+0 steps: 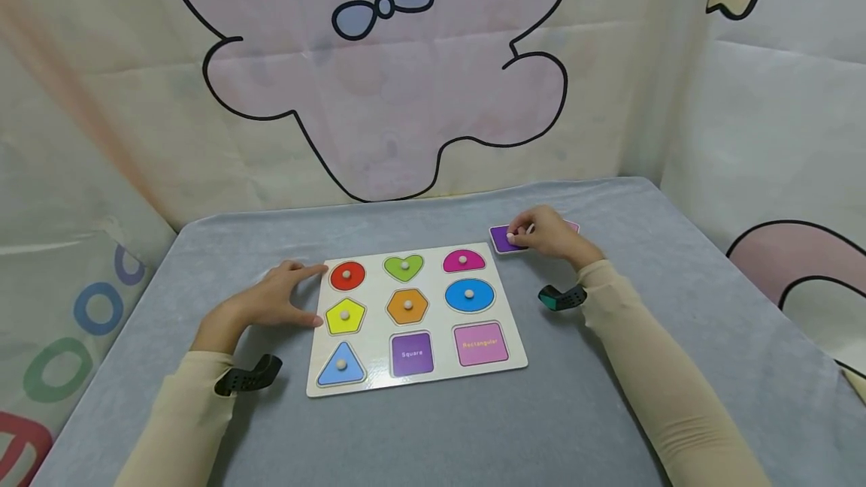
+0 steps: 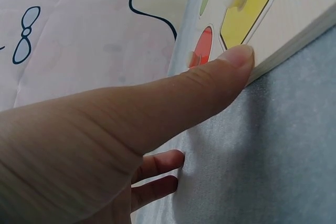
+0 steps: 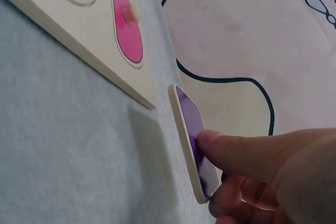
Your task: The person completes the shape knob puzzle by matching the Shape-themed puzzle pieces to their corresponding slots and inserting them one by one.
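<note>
A white wooden puzzle board (image 1: 375, 352) lies on the table. My left hand (image 1: 271, 303) touches its left edge, thumb and forefinger spread apart; the thumb (image 2: 210, 85) rests at the edge near the yellow pentagon (image 1: 345, 316). Beyond the board's far right corner, my right hand (image 1: 551, 233) pinches a purple square piece (image 1: 501, 240). In the right wrist view the thumb covers part of this purple piece (image 3: 190, 116), and its knob is hidden. Behind the right hand shows the end of a pink piece (image 1: 573, 226), mostly covered.
Knobbed shapes fill most of the board, among them a red circle (image 1: 348, 276) and a blue oval (image 1: 470, 294). Two recesses without pieces, labelled Square (image 1: 412, 354) and Rectangular (image 1: 480, 343), are at the front. Grey cloth (image 1: 433, 434) covers the table; a printed curtain (image 1: 392, 96) hangs behind.
</note>
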A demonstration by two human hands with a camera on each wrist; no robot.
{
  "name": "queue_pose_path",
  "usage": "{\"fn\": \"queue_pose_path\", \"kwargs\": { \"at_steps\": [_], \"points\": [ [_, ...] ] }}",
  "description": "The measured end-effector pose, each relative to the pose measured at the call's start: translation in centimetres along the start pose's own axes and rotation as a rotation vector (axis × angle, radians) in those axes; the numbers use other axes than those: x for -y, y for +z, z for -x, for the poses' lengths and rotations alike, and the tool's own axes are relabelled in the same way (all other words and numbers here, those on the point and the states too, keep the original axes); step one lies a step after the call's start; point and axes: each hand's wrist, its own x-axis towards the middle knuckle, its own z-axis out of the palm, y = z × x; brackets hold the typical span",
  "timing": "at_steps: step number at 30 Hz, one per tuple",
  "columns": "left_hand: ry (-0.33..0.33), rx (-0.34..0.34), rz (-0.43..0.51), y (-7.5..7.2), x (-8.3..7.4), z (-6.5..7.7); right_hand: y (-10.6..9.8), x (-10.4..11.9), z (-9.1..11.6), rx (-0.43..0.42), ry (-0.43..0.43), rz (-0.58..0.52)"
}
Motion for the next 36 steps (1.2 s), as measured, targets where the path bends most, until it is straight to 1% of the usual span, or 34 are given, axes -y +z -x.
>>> {"fn": "queue_pose_path", "kwargs": {
  "at_steps": [8,15,21,25,29,36],
  "points": [
    [-0.001,0.004,-0.007,-0.1,-0.1,0.0,0.2,1.4,0.2,0.026,0.018,0.04],
    [0.003,-0.007,-0.006,0.0,0.0,-0.1,0.1,2.9,0.5,0.035,-0.038,0.03],
    [0.002,-0.015,0.01,-0.1,0.2,-0.2,0.3,4.6,0.9,0.05,-0.049,0.028],
    [0.001,-0.017,0.014,0.0,0.3,-0.3,0.8,5.7,1.0,0.055,-0.09,0.035],
    [-0.005,-0.017,0.012,0.1,0.4,-0.4,1.5,6.6,1.2,0.078,-0.139,0.032],
    [-0.012,-0.022,0.015,0.0,0.1,-0.3,2.5,7.8,1.6,0.163,-0.203,-0.013]
  ]
}}
